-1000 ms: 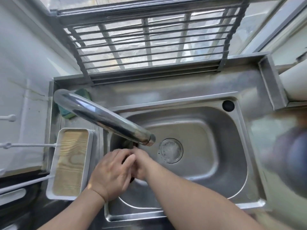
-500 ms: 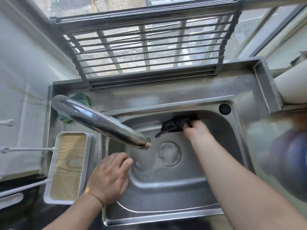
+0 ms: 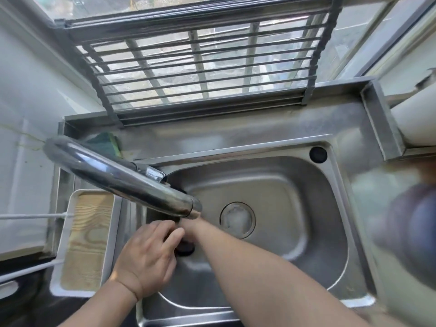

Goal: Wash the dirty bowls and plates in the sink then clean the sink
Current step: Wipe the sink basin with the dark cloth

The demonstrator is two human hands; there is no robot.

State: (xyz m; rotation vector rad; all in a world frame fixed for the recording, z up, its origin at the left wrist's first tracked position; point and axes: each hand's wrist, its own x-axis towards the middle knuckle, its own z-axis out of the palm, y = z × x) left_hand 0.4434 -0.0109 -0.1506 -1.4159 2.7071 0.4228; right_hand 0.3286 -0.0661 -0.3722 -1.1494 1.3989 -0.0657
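The steel sink (image 3: 295, 208) has a round drain (image 3: 237, 219) in its floor, and no dishes show in the basin. The faucet spout (image 3: 122, 178) reaches from the left over the basin's left side. My right hand (image 3: 191, 223) sits just under the spout's tip, mostly hidden, and holds a dark cloth (image 3: 186, 248) low at the basin's left wall. The fingers of my left hand (image 3: 151, 251) lie over the right hand and the cloth.
A green sponge (image 3: 106, 145) lies behind the faucet. A white tray with a wooden board (image 3: 87, 241) stands left of the sink. A barred rack (image 3: 200, 67) leans at the window. A blurred dark blue object (image 3: 412, 232) is on the right counter.
My right hand came back with the dark cloth from the basin's far wall to under the spout. My left hand moved from the sink's left edge onto it.
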